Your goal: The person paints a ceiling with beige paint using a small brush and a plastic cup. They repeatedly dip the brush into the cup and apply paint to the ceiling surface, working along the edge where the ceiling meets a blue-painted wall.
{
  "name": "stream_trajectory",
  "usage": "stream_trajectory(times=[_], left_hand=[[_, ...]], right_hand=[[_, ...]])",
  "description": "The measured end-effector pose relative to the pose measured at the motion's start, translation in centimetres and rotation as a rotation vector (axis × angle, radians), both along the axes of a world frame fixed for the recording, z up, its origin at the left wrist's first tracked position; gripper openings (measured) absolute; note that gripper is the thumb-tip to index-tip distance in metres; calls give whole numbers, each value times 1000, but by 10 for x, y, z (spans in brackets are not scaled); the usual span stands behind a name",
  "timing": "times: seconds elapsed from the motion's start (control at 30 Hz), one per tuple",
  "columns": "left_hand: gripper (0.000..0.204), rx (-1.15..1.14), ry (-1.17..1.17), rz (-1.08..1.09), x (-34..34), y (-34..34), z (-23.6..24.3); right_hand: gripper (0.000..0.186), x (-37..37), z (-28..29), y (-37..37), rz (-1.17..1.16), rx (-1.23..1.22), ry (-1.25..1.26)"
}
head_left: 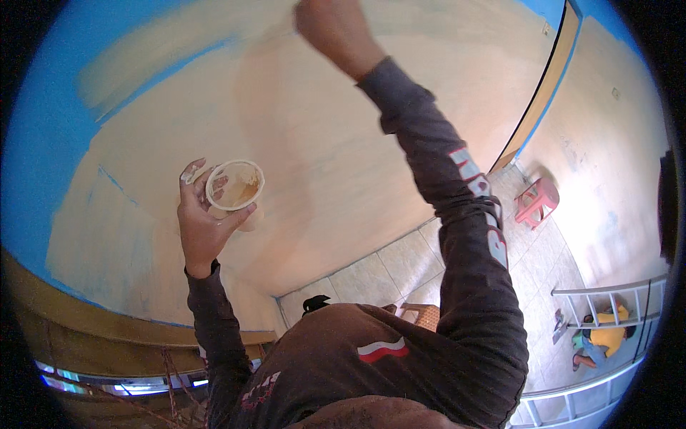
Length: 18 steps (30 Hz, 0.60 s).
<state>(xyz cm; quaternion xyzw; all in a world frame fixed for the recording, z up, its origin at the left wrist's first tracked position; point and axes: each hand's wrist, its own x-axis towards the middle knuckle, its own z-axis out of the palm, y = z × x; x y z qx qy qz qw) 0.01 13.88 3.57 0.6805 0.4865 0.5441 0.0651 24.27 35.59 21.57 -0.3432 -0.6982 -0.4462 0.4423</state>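
Fingers of the left hand are clamped on one round, pale tub; white smears are borne on them. Two hands are shown in all, both belonging to one wearer in dark long sleeves. The single tub is placed between the thumb and the other digits: its lower rim is met by the thumb, while its left side is flanked by the remaining fingers, which are partly hidden. Its open mouth is turned toward the viewer, and a cream-coloured residue is seen inside. The right hand is raised well apart from the tub, at the upper edge; its fingertips are cut off, so whether they are apart, together or closed on anything cannot be told.

Behind both hands, one broad wall is covered mostly in a pale coat, with blue left visible chiefly at the left. At the right, one pinkish-red stool is set on the tiled floor. Two ladder sections are seen at lower right, near which one other person, in a yellow top, is positioned low, close to the floor.
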Motion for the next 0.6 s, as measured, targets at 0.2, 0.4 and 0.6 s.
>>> stream_trajectory(times=[0.2,0.4,0.6], left_hand=[[92,-50,-61,40,3,-1,0],[95,-61,-55,156,13,-7,2],[96,-30,-103,195,21,-6,-4]], right_hand=[[15,-83,1,-44,405,41,8],[13,-125,6,-57,539,75,-49],[17,-152,22,-64,503,38,-72]])
